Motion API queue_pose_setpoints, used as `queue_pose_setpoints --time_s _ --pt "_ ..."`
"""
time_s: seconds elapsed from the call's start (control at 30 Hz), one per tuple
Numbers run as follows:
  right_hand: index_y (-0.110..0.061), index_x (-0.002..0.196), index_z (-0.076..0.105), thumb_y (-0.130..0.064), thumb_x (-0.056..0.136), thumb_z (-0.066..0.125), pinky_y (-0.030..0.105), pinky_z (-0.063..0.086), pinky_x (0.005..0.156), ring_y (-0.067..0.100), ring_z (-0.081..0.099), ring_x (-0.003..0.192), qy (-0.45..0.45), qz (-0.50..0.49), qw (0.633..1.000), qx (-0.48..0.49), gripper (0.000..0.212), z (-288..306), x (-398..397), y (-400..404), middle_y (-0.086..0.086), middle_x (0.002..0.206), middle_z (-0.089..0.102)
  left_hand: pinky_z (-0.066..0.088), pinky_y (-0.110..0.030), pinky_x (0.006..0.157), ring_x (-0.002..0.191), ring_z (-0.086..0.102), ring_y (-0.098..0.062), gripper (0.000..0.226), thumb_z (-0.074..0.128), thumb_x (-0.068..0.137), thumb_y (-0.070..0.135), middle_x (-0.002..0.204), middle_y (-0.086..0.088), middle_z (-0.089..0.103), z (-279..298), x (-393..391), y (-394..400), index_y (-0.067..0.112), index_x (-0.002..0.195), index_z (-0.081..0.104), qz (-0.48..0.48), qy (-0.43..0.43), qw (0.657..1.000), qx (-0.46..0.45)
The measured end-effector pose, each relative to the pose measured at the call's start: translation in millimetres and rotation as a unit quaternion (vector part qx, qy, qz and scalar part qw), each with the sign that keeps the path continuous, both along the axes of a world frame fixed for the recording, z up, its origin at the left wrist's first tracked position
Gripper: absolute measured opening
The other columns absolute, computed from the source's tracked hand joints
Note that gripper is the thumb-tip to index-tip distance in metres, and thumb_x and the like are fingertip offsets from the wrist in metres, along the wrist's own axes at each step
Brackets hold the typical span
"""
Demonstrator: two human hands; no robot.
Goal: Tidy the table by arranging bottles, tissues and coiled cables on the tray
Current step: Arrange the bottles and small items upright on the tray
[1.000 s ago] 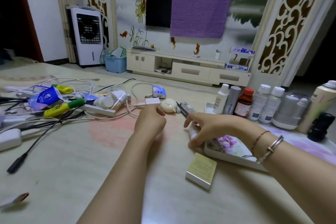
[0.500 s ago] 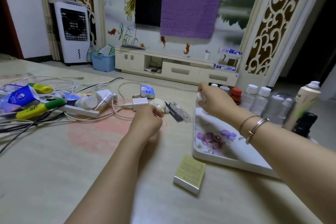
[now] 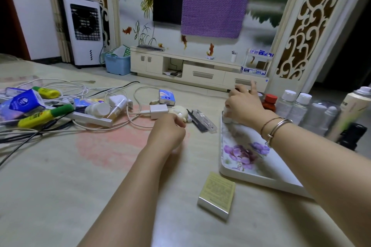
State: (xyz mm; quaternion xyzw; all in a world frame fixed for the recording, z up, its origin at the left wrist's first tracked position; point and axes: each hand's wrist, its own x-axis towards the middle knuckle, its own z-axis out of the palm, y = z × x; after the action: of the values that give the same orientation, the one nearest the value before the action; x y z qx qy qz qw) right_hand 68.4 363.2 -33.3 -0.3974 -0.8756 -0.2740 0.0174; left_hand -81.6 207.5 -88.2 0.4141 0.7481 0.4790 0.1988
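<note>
White with purple flowers printed on it, the tray (image 3: pixel 259 166) lies on the right part of the surface (image 3: pixel 60 176), its near rim just beyond a small yellow-green box (image 3: pixel 217 194). The right hand (image 3: pixel 244 106) is over the tray's far left corner, fingers curled around a small white bottle (image 3: pixel 227 117) whose base is at that corner; whether the base touches the tray cannot be told. Two bangles (image 3: pixel 276 126) circle that wrist. Just right of this hand, along the tray's far side, stand a brown bottle with a red cap (image 3: pixel 269 103), two clear bottles with white caps (image 3: pixel 292 104) and a tall cream bottle (image 3: pixel 351 112), somewhat blurred.

The left hand (image 3: pixel 167 132) rests on the surface near the middle, fingers curled in; it touches a cream rounded object (image 3: pixel 179 113), but whether it grips it cannot be told. A white charger plug (image 3: pixel 158 111) lies just to the left of that object, its cable (image 3: pixel 138 94) looping toward the far side. A tissue pack (image 3: pixel 166 97) stands just beyond the plug. On the far left lies a tangle of white and black cables with a blue tissue pack (image 3: pixel 24 102), yellow tubes with green caps (image 3: pixel 44 115) and a white power strip (image 3: pixel 90 119).
</note>
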Motion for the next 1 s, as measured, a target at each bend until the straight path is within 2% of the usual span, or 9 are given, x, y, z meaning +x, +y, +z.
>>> queue_pose_setpoints --time_s 0.13,0.3,0.47,0.6,0.67,0.77,0.87,1.0 --pt "-0.019 0.119 0.064 -0.029 0.094 0.049 0.061 -0.012 0.110 0.028 0.009 0.147 -0.017 0.004 1.000 -0.012 0.031 1.6 2.7 1.1 0.004 0.142 0.044 0.045 -0.027 0.066 0.092 0.065 -0.032 0.027 0.052 0.080 0.001 0.100 -0.011 0.067 -0.4 0.5 0.0 0.025 0.069 0.056 -0.002 0.005 1.000 -0.004" --pt "-0.018 0.124 0.059 -0.024 0.092 0.049 0.061 -0.013 0.110 0.030 0.004 0.147 -0.025 0.016 1.000 0.005 0.034 2.5 6.4 -0.6 0.008 0.149 0.037 0.045 -0.027 0.063 0.090 0.065 -0.033 0.026 0.053 0.080 0.002 0.100 -0.011 0.066 -0.6 1.8 0.0 0.026 0.070 0.056 -0.008 0.008 1.000 -0.008" --pt "-0.015 0.130 0.048 -0.017 0.088 0.053 0.058 -0.015 0.110 0.029 0.002 0.148 0.013 0.035 0.999 0.010 0.042 -1.9 8.5 -6.0 0.008 0.149 0.035 0.051 -0.034 0.075 0.093 0.065 -0.033 0.026 0.052 0.080 0.001 0.101 -0.012 0.066 -0.5 0.7 -0.2 0.025 0.069 0.056 0.002 0.006 1.000 -0.003" --pt "-0.015 0.127 0.049 -0.015 0.090 0.054 0.058 -0.014 0.111 0.029 0.001 0.148 0.031 0.051 0.998 -0.001 0.037 -1.0 5.1 -20.6 0.009 0.149 0.034 0.054 -0.037 0.081 0.096 0.064 -0.030 0.026 0.051 0.082 0.001 0.103 -0.011 0.065 5.2 5.2 -6.1 0.025 0.074 0.058 0.001 -0.001 1.000 0.007" --pt "-0.016 0.126 0.050 -0.014 0.090 0.054 0.058 -0.013 0.111 0.028 0.001 0.148 0.041 0.061 0.997 -0.007 0.037 -0.4 0.7 -32.3 0.008 0.150 0.034 0.053 -0.028 0.071 0.090 0.062 -0.022 0.024 0.051 0.084 0.003 0.099 -0.004 0.065 11.2 7.1 -16.2 0.024 0.081 0.061 0.002 -0.007 1.000 0.028" --pt "-0.019 0.127 0.050 -0.014 0.089 0.055 0.055 -0.012 0.113 0.026 0.002 0.148 0.074 0.085 0.993 -0.023 0.038 -1.3 -11.8 -46.0 0.006 0.148 0.036 0.039 -0.013 0.051 0.073 0.057 -0.008 0.026 0.053 0.085 0.004 0.084 0.008 0.063 17.3 5.1 -34.4 0.028 0.075 0.060 0.017 -0.020 0.998 0.058" --pt "-0.023 0.128 0.050 -0.018 0.089 0.056 0.052 -0.005 0.115 0.023 0.006 0.147 0.115 0.115 0.985 -0.057 0.040 -1.0 -35.0 -64.8 0.002 0.146 0.039 0.038 -0.018 0.056 0.072 0.057 -0.009 0.024 0.055 0.084 0.006 0.084 0.007 0.065 19.1 -10.6 -53.3 0.028 0.075 0.059 0.042 -0.036 0.996 0.071" --pt "-0.024 0.127 0.054 -0.025 0.090 0.055 0.041 0.009 0.114 0.022 0.018 0.143 0.166 0.178 0.962 -0.122 0.038 -2.9 -84.6 -96.7 0.001 0.140 0.046 0.040 -0.016 0.060 0.079 0.059 -0.012 0.023 0.054 0.082 0.004 0.085 0.008 0.065 19.7 -57.6 -89.6 0.025 0.088 0.064 0.108 0.025 0.993 0.041"
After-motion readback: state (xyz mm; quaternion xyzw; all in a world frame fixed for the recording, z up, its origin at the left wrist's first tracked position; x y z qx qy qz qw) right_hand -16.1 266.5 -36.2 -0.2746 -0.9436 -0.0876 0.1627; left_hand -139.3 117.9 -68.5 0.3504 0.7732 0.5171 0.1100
